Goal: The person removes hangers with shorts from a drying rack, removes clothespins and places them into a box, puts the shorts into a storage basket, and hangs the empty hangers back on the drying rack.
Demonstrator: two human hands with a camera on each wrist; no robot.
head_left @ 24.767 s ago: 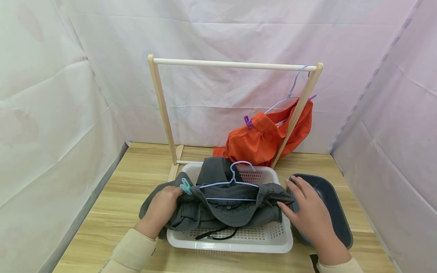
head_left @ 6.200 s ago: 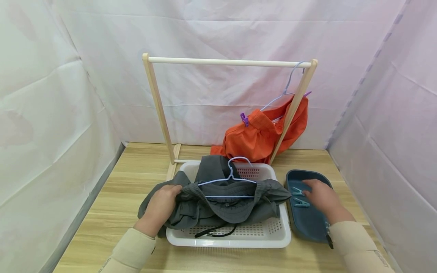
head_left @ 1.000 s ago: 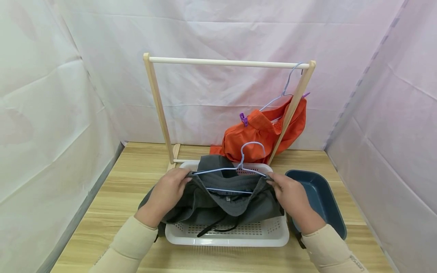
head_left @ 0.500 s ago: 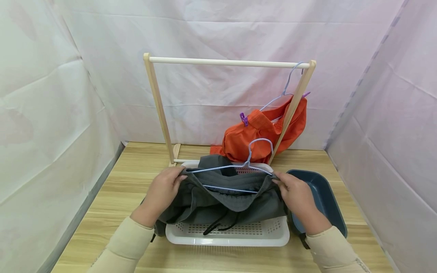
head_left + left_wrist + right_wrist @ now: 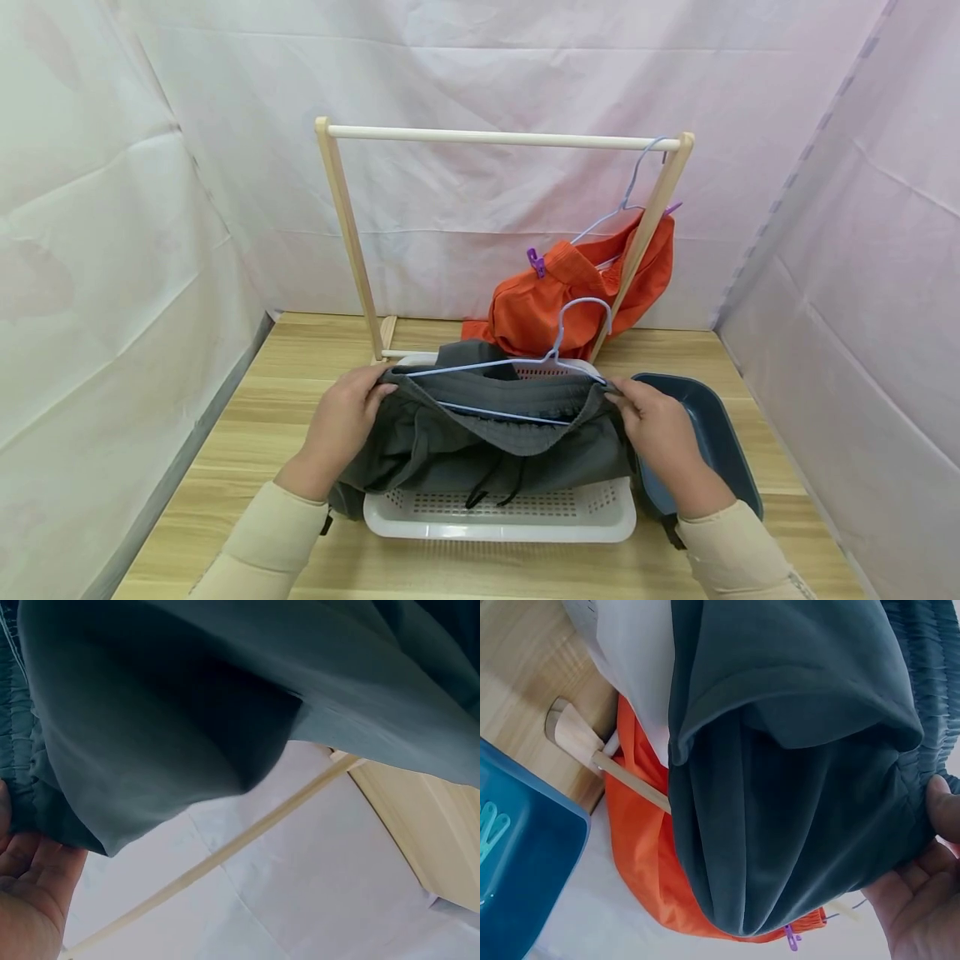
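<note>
Left fingers [image 5: 375,395] and right fingers [image 5: 628,394] pinch opposite ends of a gray waistband [image 5: 525,439]. Its length roughly parallels the surface's back edge [image 5: 322,320].

Between the left fingers [image 5: 377,392] and right fingers [image 5: 628,398], the grey garment [image 5: 450,458] is smooth, matt cloth. Below the fingers, the basket [image 5: 498,531] is glossy plastic. Right of the right fingers, the tray [image 5: 723,442] is smooth plastic. Beyond both, the rack [image 5: 348,233] is matt wood, the orange garment [image 5: 532,304] matt cloth, its 2 clips [image 5: 536,263] plastic.
</note>
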